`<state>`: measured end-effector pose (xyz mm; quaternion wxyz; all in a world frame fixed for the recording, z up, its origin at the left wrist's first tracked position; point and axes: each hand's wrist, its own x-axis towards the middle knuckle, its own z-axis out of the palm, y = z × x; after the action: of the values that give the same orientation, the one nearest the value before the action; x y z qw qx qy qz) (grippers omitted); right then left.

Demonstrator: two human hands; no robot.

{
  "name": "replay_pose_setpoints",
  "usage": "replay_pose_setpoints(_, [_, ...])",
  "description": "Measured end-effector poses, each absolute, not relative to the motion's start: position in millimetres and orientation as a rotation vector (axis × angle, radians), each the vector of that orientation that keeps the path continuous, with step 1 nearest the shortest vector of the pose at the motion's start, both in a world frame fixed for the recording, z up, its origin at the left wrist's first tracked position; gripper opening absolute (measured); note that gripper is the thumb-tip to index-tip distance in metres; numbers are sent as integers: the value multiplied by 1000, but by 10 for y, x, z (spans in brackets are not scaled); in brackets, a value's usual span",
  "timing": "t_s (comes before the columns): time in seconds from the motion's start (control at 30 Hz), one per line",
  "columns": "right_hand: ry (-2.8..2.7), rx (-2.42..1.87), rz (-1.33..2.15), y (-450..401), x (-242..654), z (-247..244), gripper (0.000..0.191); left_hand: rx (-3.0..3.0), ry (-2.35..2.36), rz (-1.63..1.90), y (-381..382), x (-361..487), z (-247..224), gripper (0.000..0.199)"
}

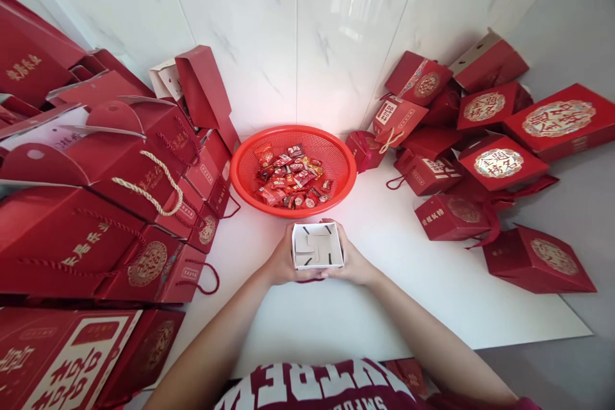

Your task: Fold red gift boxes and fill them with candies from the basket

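Note:
Between my two hands is a small gift box [307,247], its open top facing me. Its white inside shows folded bottom flaps and dark cord ends at the corners; I see no sweets in it. My left hand [282,257] wraps around the left side, and my right hand [354,259] wraps around the right side. A bit of dark red cord shows below the box. Just beyond my hands stands a red plastic basket [245,189] with many wrapped sweets [295,178] lying in it.
Red gift boxes with rope handles [110,237] are stacked along the left. More red boxes [500,160] lie piled on the right, some with gold emblems. A tiled wall [331,38] closes off the back of the white table [398,307].

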<state>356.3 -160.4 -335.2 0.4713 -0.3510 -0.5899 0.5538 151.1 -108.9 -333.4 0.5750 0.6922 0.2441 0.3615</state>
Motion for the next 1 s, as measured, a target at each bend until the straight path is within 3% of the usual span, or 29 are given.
replay_pose_setpoints(0.1, [-1510, -929, 1298, -1561, 3557, -3285, 114, 1611, 549, 868, -1022, 1504, -3287, 89])
replay_pose_setpoints(0.27, [-1843, -1228, 1093, -1582, 4000, -2966, 104, 1619, 527, 865, -970, 1456, -3237, 86])
replay_pose_setpoints(0.43, [-1760, -1361, 827, -1514, 4448, -2415, 40, 1620, 533, 852, -992, 1409, -3234, 96])
replay_pose_setpoints(0.5, [-1730, -1253, 750, -1369, 4389, -2168, 28, 1607, 543, 842, -993, 1401, -3240, 100])
replay_pose_setpoints(0.67, [-2026, -1129, 870, -808, 3827, -1854, 30, 1623, 606, 827, -966, 1377, -3258, 105])
replay_pose_setpoints(0.73, [-2338, -1170, 1026, -553, 3594, -1900, 36, 1634, 608, 816, -955, 1365, -3259, 105])
replay_pose_setpoints(0.87, [-2612, -1220, 1176, -105, 3302, -2137, 29, 1633, 583, 787, -948, 1349, -3241, 104])
replay_pose_setpoints(1.0, [-2636, -1456, 1031, 120, 3232, -2342, 52, 1627, 595, 781, -946, 1339, -3237, 107])
